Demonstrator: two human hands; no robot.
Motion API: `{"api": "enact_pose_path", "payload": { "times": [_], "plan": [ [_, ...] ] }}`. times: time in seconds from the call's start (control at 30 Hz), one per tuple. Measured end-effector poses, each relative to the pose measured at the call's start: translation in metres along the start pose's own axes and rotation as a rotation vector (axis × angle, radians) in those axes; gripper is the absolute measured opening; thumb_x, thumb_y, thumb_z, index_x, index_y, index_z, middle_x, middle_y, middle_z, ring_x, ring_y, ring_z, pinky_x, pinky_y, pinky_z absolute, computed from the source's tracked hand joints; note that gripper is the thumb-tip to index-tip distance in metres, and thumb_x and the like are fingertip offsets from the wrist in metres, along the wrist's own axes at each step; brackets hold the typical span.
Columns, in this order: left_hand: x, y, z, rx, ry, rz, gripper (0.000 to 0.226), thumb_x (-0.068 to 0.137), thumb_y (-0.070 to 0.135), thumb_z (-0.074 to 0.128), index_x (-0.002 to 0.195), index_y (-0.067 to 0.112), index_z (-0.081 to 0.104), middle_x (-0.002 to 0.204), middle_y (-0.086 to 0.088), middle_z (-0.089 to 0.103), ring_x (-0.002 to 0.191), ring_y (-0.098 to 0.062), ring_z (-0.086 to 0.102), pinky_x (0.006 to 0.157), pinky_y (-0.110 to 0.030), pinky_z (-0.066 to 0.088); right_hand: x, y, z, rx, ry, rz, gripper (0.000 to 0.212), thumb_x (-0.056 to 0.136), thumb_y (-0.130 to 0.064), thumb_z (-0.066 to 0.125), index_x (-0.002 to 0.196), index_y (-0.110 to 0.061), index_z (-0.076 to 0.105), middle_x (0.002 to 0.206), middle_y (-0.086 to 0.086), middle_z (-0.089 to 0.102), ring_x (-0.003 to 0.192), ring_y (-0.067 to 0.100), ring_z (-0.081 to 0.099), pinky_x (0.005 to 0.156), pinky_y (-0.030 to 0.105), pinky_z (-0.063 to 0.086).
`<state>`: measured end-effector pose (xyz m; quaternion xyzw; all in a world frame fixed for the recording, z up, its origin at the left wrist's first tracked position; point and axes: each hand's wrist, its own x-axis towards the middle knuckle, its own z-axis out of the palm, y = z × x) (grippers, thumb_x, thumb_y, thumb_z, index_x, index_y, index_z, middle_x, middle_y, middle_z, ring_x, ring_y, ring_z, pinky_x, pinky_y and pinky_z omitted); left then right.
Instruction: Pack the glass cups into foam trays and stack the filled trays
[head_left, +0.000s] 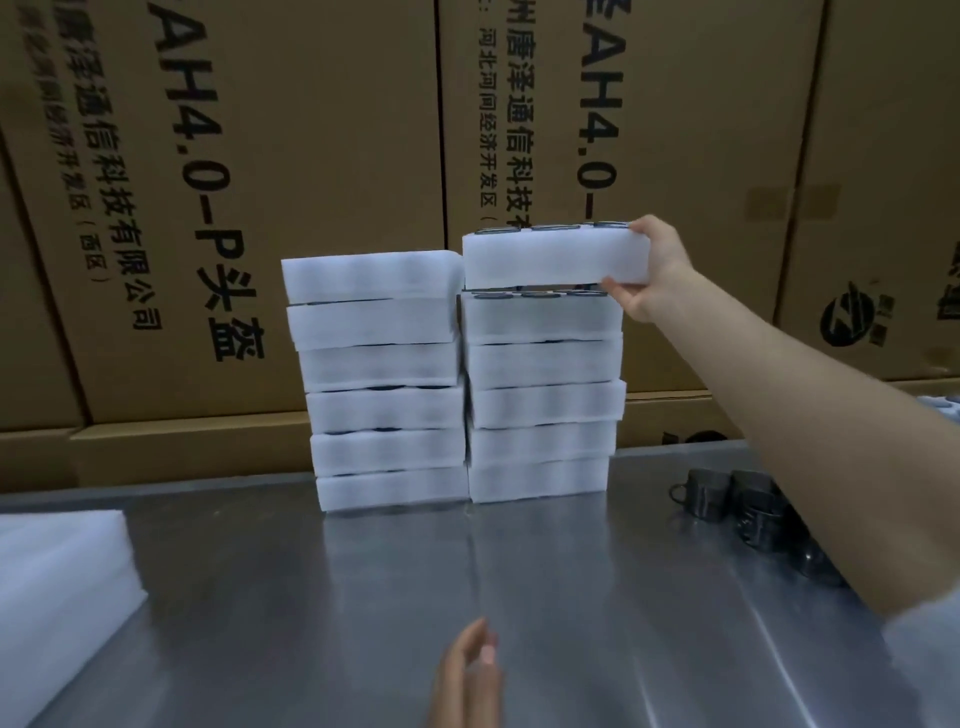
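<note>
Nearest the camera, the left hand (467, 675) hovers low over the steel table (363, 597), fingers straight and relaxed, holding nothing. Further off, the right hand (652, 270) reaches forward at the end of a bare arm and grips the right end of a filled foam tray (545, 260), thumb underneath and fingers over the top edge. That tray sits at the top of the right stack (543, 400), with a thin gap showing beneath it, so it appears not fully settled. Dark cup rims show along its top. The left stack (384, 379) stands just beside, touching, one tray lower. Loose dark glass cups (748, 509) sit on the table to the right, partly behind the arm. A pile of white foam sheets (57, 597) lies at the left edge, and cardboard cartons (260, 182) form the wall behind.

The foam is likely light and soft, yielding under pressure, while the glass inside is fragile. Held by one end the tray may sag, so supporting both ends seems safer.
</note>
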<state>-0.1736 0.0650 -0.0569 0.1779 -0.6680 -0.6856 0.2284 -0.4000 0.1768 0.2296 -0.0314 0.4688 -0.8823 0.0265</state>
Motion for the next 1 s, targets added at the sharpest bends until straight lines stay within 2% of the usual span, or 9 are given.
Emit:
{"api": "enact_pose_path", "payload": {
  "times": [0.13,0.2,0.33,0.43,0.5,0.6,0.73,0.83,1.0],
  "plan": [
    [0.006,-0.001,0.005,-0.018,-0.005,0.016,0.044,0.084,-0.023,0.042,0.088,0.006,0.075,0.041,0.023,0.056,0.045,0.010,0.055,0.062,-0.014,0.040,0.031,0.006,0.022,-0.064,0.009,-0.020,0.047,0.076,-0.028,0.071,0.114,-0.018,0.045,0.115,0.008,0.041,0.103,0.030,0.048,0.060,0.034,0.058],
    [0.006,-0.004,0.003,0.011,-0.015,-0.018,0.072,0.084,-0.024,0.040,0.066,0.037,0.074,0.044,0.025,0.058,0.043,0.011,0.053,0.061,-0.013,0.041,0.043,0.011,0.026,-0.096,0.018,-0.011,0.043,0.078,-0.028,0.069,0.112,-0.019,0.044,0.117,0.007,0.038,0.106,0.030,0.046,0.067,0.035,0.059],
    [0.010,0.014,-0.009,-0.252,-0.090,-0.315,0.030,0.096,0.010,0.043,0.120,0.027,0.051,0.111,0.014,0.062,0.060,0.026,0.050,0.074,0.000,0.040,0.062,0.018,0.025,-0.124,0.036,-0.012,0.037,0.082,-0.025,0.067,0.107,-0.020,0.040,0.101,0.005,0.038,0.103,0.026,0.042,0.073,0.035,0.058],
    [0.007,0.014,-0.003,-0.189,-0.046,-0.068,0.061,0.081,0.001,0.055,0.062,0.059,0.056,0.052,0.027,0.060,0.047,0.015,0.053,0.064,-0.010,0.044,0.067,0.015,0.028,-0.216,0.044,-0.014,0.035,0.087,-0.030,0.064,0.110,-0.021,0.040,0.099,0.003,0.036,0.099,0.026,0.042,0.074,0.033,0.058],
    [0.008,0.007,0.017,-0.038,0.089,-0.063,0.067,0.082,-0.006,0.048,0.050,0.051,0.062,0.045,0.023,0.058,0.042,0.011,0.052,0.060,-0.013,0.043,0.071,0.014,0.033,-0.338,0.048,-0.027,0.044,0.089,-0.041,0.060,0.124,-0.021,0.041,0.110,0.003,0.036,0.097,0.025,0.045,0.077,0.032,0.057],
    [0.010,0.004,0.020,-0.153,0.158,-0.074,0.029,0.080,-0.014,0.051,0.096,-0.002,0.071,0.055,0.002,0.069,0.042,0.007,0.053,0.058,-0.013,0.042,0.083,0.018,0.036,-0.723,0.119,-0.079,0.082,0.081,-0.065,0.054,0.140,-0.014,0.028,0.130,0.007,0.041,0.107,0.026,0.053,0.088,0.038,0.054],
    [0.008,0.008,0.023,-0.203,0.212,0.027,0.043,0.054,0.015,0.044,0.063,0.046,0.072,0.044,0.022,0.059,0.043,0.002,0.055,0.058,-0.014,0.042,0.089,0.018,0.026,-1.134,0.203,-0.204,0.100,0.081,-0.076,0.039,0.149,-0.009,0.012,0.145,0.014,0.032,0.123,0.036,0.045,0.103,0.046,0.041],
    [0.012,0.002,0.023,-0.178,0.176,0.005,0.032,0.072,-0.009,0.056,0.083,0.016,0.071,0.047,0.014,0.061,0.041,0.002,0.053,0.057,-0.015,0.042,0.088,0.019,0.025,-1.100,0.188,-0.229,0.097,0.083,-0.073,0.041,0.149,-0.007,0.011,0.146,0.015,0.034,0.126,0.035,0.043,0.104,0.047,0.039],
    [0.018,-0.005,0.022,-0.084,0.222,-0.008,0.051,0.080,-0.026,0.044,0.070,0.022,0.058,0.046,0.010,0.058,0.040,0.003,0.053,0.057,-0.014,0.043,0.084,0.031,0.011,-0.841,0.125,-0.250,0.085,0.086,-0.059,0.053,0.146,-0.009,0.017,0.143,0.013,0.037,0.127,0.034,0.041,0.104,0.048,0.039]
  ]
}}
